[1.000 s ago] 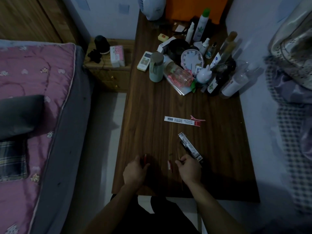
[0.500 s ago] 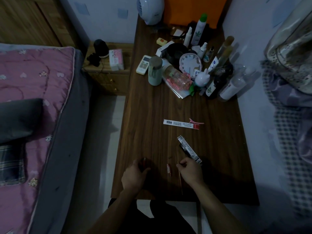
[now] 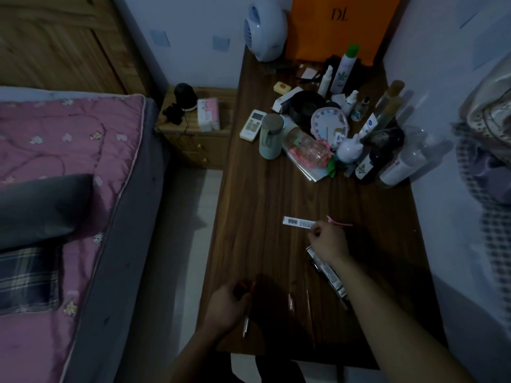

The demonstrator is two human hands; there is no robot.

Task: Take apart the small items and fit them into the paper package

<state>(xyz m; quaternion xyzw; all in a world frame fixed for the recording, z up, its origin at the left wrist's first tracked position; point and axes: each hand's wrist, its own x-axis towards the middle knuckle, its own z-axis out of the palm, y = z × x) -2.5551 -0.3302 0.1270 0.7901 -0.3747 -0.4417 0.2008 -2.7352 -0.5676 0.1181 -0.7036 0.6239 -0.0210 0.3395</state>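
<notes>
Dim, bluish, grainy picture, edges bowed outward.

One round clock (image 3: 329, 123), one remote (image 3: 252, 125) (bottles too crowded to count).

Wood-grain table (image 3: 262, 244) — matt, quilted cloth bedspread (image 3: 55, 139)

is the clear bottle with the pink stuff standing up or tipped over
Tipped over: the clear plastic bottle with pink contents lies on its side on the dark wooden table, beside the upright pale green tumbler.
</notes>
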